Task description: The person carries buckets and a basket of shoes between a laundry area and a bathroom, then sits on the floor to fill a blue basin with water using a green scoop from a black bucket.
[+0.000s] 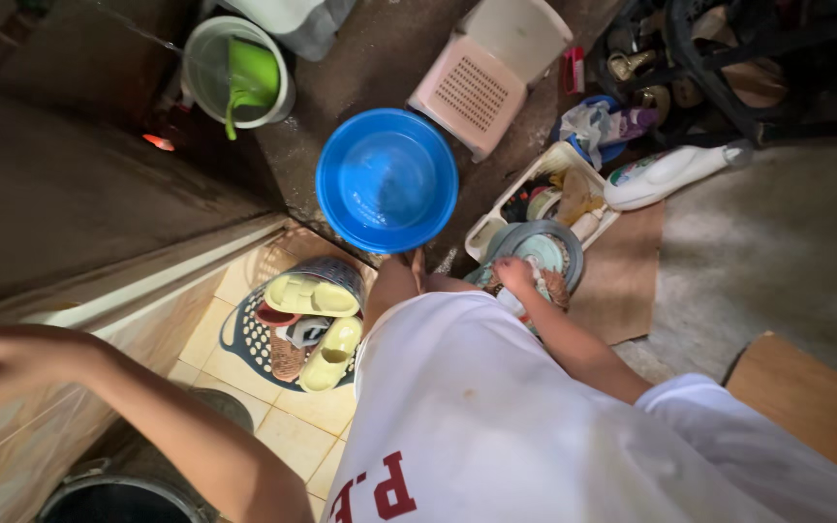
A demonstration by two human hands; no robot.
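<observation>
White shirt cloth (496, 426) with red lettering filled the near middle of the view, closest to the camera. From its right edge the right arm ran up and away, elbow bent, forearm slanting toward the far left, and the right hand (516, 275) came down with its knuckles up on a grey-rimmed plate (541, 248) that lay on a stack of dishes on the floor. Its fingers curled over the near edge of that plate, touching it; whether the grip was truly closed on the plate I could not tell, since the fingertips were hidden.

Near the left edge the left hand (7, 356) was raised, blurred, its forearm stretching down and to the right toward the body. It rested near the top of a tiled low wall (99, 320); fingers looked loosely spread, holding nothing.

Just far of the plate stood a white dish tray (573, 165) with crockery in it, and left of that a blue basin (387, 179) sat upright on the dark floor. A pink-and-white plastic stool (481, 82) stood beyond the basin. At the far left a white bucket (207, 73) held a green dipper (249, 77). Below the basin, on the tiled floor, a dark basket (249, 339) carried yellow slippers (331, 353). A white bottle (666, 174) lay on its side to the right.
</observation>
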